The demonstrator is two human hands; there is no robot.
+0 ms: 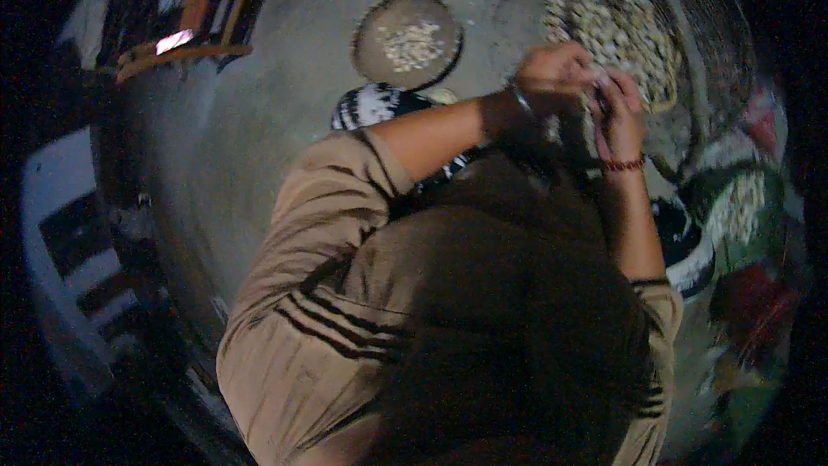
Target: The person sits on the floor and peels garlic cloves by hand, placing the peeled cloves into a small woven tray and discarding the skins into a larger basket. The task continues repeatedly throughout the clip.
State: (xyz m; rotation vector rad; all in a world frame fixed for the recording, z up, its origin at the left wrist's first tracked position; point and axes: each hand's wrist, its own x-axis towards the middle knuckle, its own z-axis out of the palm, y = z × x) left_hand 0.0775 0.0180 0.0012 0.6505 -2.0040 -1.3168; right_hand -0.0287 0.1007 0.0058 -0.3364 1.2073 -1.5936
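My left hand (553, 69) and my right hand (622, 113) meet fingertip to fingertip in front of a wide, shallow round tray (517, 26). Between the fingers shows a small whitish piece (601, 75), blurred and mostly covered, so its kind is unclear. Many pale, lumpy pieces (614, 26), perhaps garlic or nuts, are heaped in the tray just beyond my hands. Left of them, a smaller round plate (375, 55) bears a loose pile of smaller whitish pieces (413, 45). A red beaded bracelet circles my right wrist.
Black-and-white patterned cloth (369, 103) lies below the plate, partly behind my left forearm. At right are a dark, white-rimmed container (695, 268) and a green container (770, 226) with pale bits. A wooden-framed rack (187, 55) stands upper left on the grey floor (297, 32).
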